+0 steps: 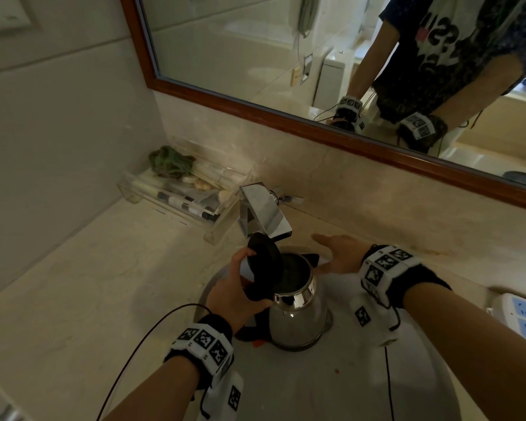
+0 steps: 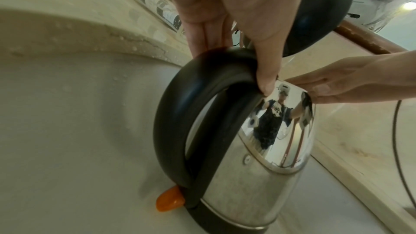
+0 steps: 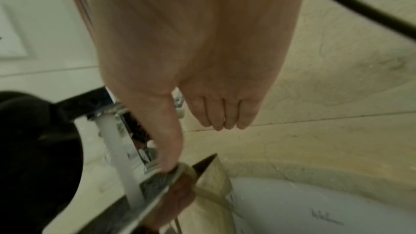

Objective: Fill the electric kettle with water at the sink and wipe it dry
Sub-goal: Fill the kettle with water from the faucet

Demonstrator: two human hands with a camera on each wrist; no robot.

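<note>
A steel electric kettle [image 1: 298, 317] stands upright in the white sink basin [image 1: 346, 378], its mouth under the chrome tap [image 1: 264, 214]. Its black lid [image 1: 264, 262] is tipped up and open. My left hand [image 1: 240, 290] grips the top of the black handle [image 2: 180, 113], thumb on its inner edge. My right hand [image 1: 337, 253] is flat with straight fingers just right of the spout, and its thumb [image 3: 168, 157] touches the kettle's shiny rim. A pale band [image 3: 117, 149] runs down from the tap; I cannot tell whether it is water. An orange switch [image 2: 168, 200] sticks out below the handle.
A clear tray [image 1: 179, 192] of toiletries with a green cloth [image 1: 170, 161] sits at the back left of the beige counter. A white and blue power strip [image 1: 523, 317] lies at the right edge. The wood-framed mirror [image 1: 286, 113] hangs behind the tap.
</note>
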